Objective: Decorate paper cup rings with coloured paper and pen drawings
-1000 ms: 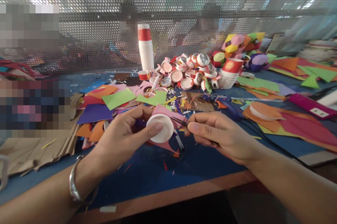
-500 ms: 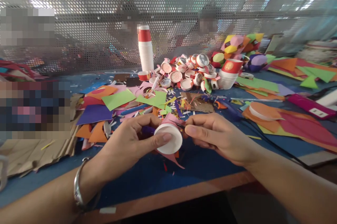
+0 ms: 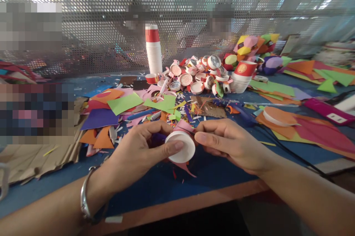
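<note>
My left hand pinches a white round cup bottom, its thumb flat on the disc. Pink paper sticks out above the disc, and a curled pink strip hangs below it. In my closed right hand is a thin dark blade-like tool, mostly hidden by the fingers. Its narrow tip lies across the pink paper along the disc's upper rim. Both hands are just over the blue table, near its front edge.
Behind my hands lie coloured paper sheets, shreds and a heap of cut cup bottoms. A tall cup stack and a shorter red-topped stack flank it. A black cable runs at right; brown cardboard lies left.
The cup bottom and my left hand have shifted slightly right, bringing the disc closer to my right hand. My right hand stays nearly in place, with the tool across the pink paper.
</note>
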Tool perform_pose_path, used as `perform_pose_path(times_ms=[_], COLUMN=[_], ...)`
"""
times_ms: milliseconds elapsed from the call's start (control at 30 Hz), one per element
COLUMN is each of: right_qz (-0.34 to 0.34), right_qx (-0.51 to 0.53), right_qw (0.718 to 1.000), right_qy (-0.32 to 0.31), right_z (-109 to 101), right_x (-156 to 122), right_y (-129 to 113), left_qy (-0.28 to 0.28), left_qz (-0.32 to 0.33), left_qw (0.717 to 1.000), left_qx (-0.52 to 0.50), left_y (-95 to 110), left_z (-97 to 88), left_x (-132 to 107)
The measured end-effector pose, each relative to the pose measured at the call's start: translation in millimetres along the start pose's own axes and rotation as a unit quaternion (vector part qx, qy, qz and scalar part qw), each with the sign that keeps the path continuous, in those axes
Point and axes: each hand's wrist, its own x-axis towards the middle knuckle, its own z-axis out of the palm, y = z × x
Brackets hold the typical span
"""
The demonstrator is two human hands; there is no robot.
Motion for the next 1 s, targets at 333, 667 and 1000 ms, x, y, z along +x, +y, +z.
perform_pose_path(times_ms=[333, 667, 1000], right_qz=[0.0, -0.001, -0.013], right_qx=[0.012, 0.017, 0.026], right_qw=[1.0, 1.0, 1.0], right_qy=[0.001, 0.008, 0.006], right_z=[-2, -3, -5], right_x=[2, -1, -1], right_y=[2, 1, 3], left_qy=[-0.013, -0.047, -0.012], left_qz=[-0.037, -0.079, -0.088], left_qw=[0.999, 0.991, 0.994], left_qx=[-0.03, -0.094, -0.068], left_y=[2, 2, 2], left_z=[2.9, 0.0, -9.8], left_x=[-2, -2, 2])
